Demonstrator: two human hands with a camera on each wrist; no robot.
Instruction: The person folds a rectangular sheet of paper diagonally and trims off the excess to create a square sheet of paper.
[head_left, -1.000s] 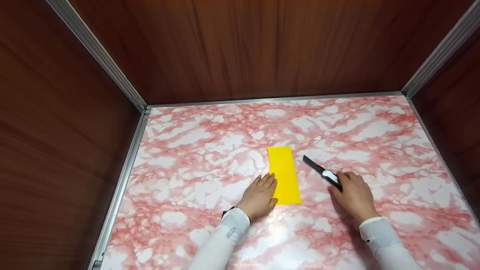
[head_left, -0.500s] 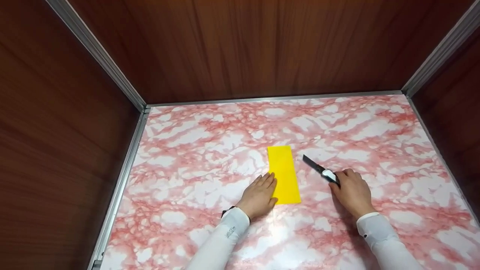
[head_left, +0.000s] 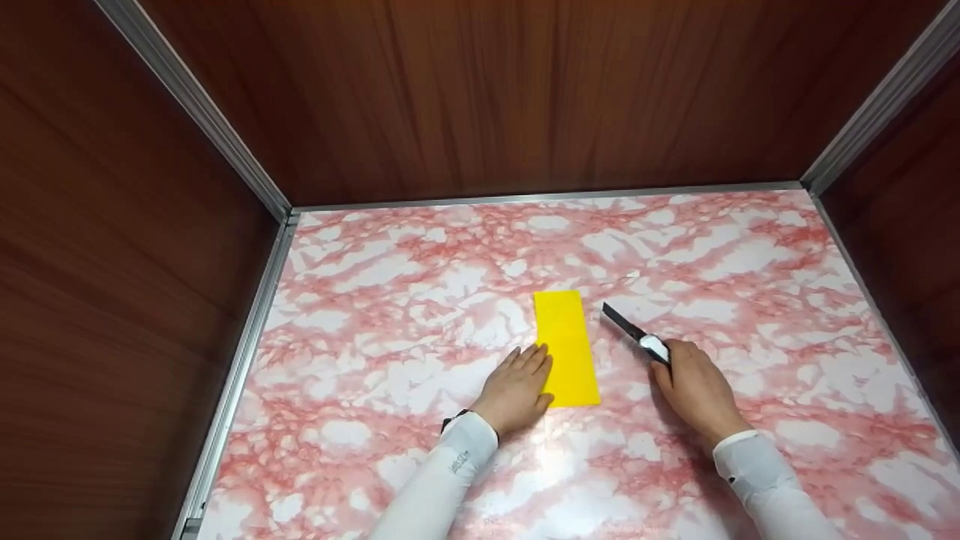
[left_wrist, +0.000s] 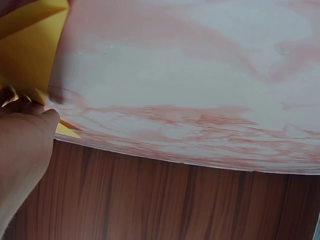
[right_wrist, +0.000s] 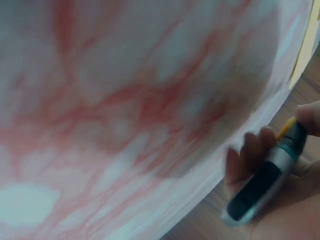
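A long yellow sheet of paper (head_left: 568, 337) lies on the tabletop near the middle of the head view. My left hand (head_left: 517, 390) rests on its left edge, fingers straight and thumb at the lower left corner. In the left wrist view the yellow paper (left_wrist: 32, 52) shows a fold, and the fingertips of the left hand (left_wrist: 24, 145) are at it. To the right of the paper, my right hand (head_left: 697, 386) grips a utility knife (head_left: 654, 348) by its handle. Its dark blade is extended and points up and left, apart from the paper.
The tabletop (head_left: 375, 315) has a red and white marbled cover. Dark wood panels (head_left: 480, 97) stand at the back and both sides, with metal rails (head_left: 255, 322) along the edges. A small white scrap (head_left: 633, 274) lies beyond the knife.
My right hand has moved slightly left and away from me, bringing the knife a little nearer to the paper. The left hand stays in place on the sheet.
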